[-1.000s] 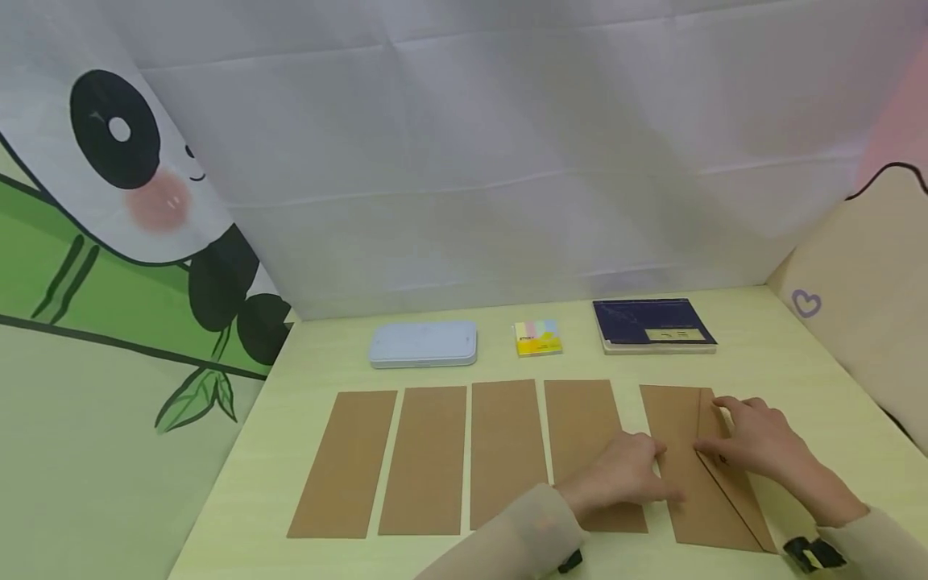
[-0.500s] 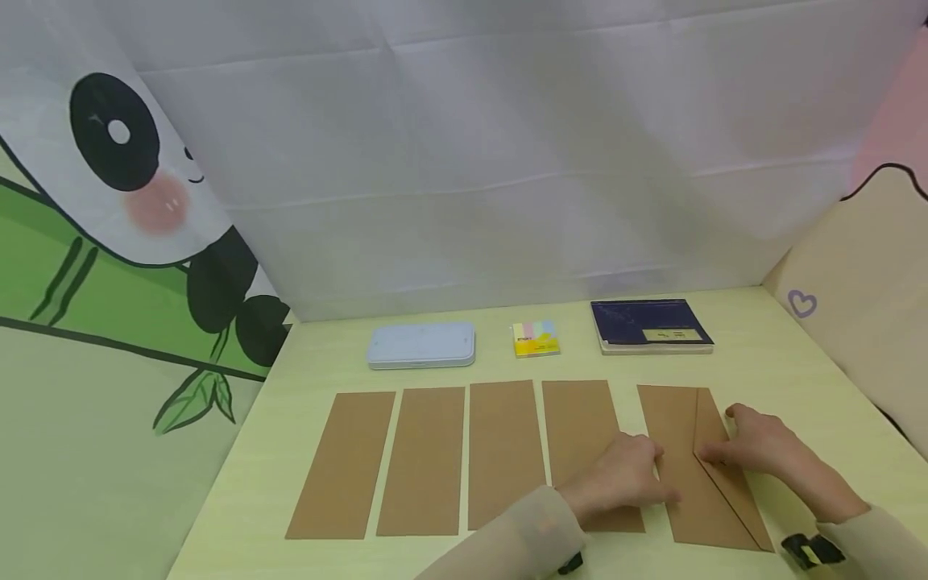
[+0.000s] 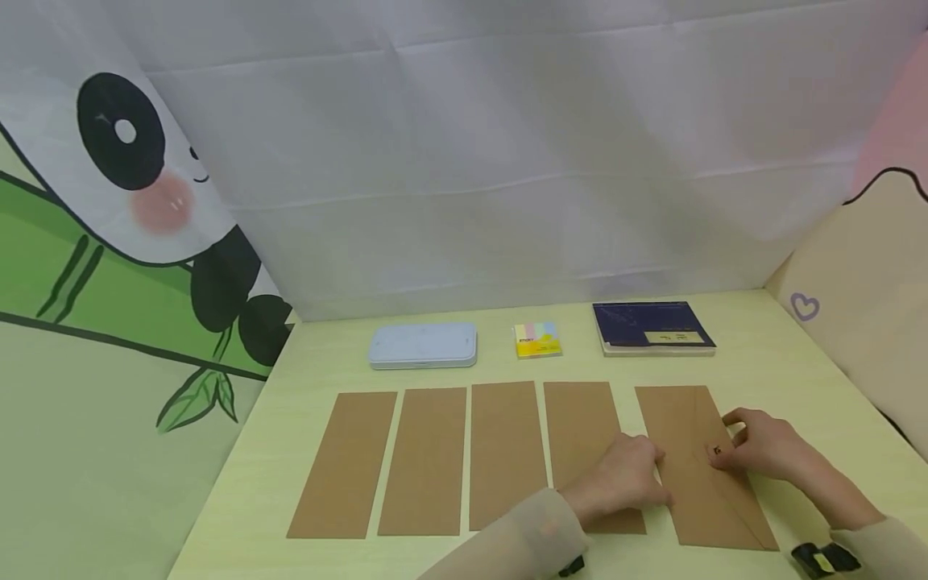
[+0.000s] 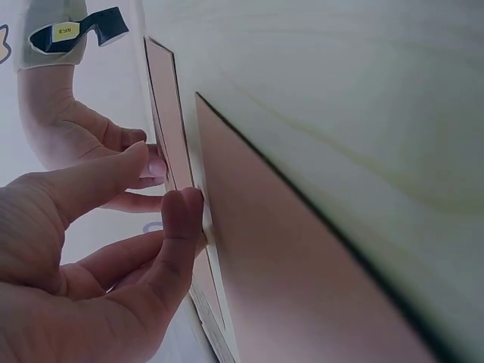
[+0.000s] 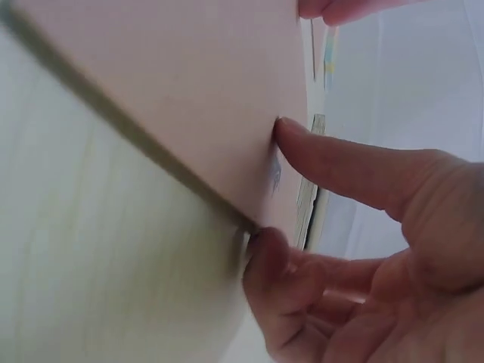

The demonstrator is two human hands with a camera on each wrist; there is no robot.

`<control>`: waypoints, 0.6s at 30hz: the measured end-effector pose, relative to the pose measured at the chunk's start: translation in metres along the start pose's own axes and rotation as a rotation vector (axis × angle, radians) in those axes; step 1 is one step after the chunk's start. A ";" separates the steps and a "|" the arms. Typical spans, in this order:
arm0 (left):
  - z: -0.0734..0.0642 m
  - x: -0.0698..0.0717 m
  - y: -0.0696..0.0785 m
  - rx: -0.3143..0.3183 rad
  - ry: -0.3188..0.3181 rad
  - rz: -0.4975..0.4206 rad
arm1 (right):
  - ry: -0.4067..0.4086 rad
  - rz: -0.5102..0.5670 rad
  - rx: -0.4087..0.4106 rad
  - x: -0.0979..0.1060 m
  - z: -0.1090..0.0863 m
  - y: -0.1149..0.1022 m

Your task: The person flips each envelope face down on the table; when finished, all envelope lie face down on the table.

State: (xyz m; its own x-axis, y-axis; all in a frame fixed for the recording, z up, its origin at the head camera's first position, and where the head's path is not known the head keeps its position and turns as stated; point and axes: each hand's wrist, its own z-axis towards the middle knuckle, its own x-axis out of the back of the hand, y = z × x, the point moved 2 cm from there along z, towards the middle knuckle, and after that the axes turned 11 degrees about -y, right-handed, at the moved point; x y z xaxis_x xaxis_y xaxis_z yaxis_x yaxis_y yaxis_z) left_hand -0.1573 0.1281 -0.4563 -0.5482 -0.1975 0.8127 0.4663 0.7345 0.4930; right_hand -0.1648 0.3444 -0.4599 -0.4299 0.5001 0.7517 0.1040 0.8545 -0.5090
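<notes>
In the head view, the rightmost brown paper envelope (image 3: 685, 475) lies flat, with a faint diagonal flap line on its right half and a small dark mark near its right edge. My right hand (image 3: 772, 451) pinches that edge: thumb on top, curled fingers at the border, as the right wrist view shows with the hand (image 5: 363, 249) at the envelope (image 5: 189, 91). My left hand (image 3: 616, 475) rests over the neighbouring brown piece (image 3: 580, 427), thumb and fingertips at the envelope's left edge. Close up, the left hand (image 4: 113, 257) has its fingertips right at that edge.
Three more brown pieces lie in a row to the left, the nearest of them (image 3: 506, 451) upright in line. Behind stand a pale blue case (image 3: 423, 345), a sticky note pack (image 3: 538, 340) and a dark blue notebook (image 3: 655, 326). A white cloth backdrop (image 3: 507, 161) closes off the back.
The dark diagonal flap line on the rightmost envelope has turned faint. My right fingers have curled at its right edge. The left hand stays almost still, its thumb slightly further left.
</notes>
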 end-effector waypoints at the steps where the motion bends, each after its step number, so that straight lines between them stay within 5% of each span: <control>1: 0.000 0.000 0.000 0.001 -0.002 0.002 | 0.002 0.006 0.015 0.000 0.000 0.001; 7: 0.001 -0.001 0.000 -0.002 -0.009 -0.003 | -0.012 0.123 0.180 0.003 -0.004 0.012; 18: 0.002 0.003 -0.005 0.005 0.022 -0.133 | -0.309 0.757 0.431 0.011 -0.006 0.032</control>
State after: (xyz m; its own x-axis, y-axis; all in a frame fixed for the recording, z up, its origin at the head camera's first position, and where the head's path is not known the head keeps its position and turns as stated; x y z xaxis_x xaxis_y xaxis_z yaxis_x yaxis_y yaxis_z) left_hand -0.1625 0.1250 -0.4574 -0.5896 -0.3073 0.7469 0.3868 0.7044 0.5952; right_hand -0.1612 0.3781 -0.4655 -0.6100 0.7913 0.0415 0.1384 0.1580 -0.9777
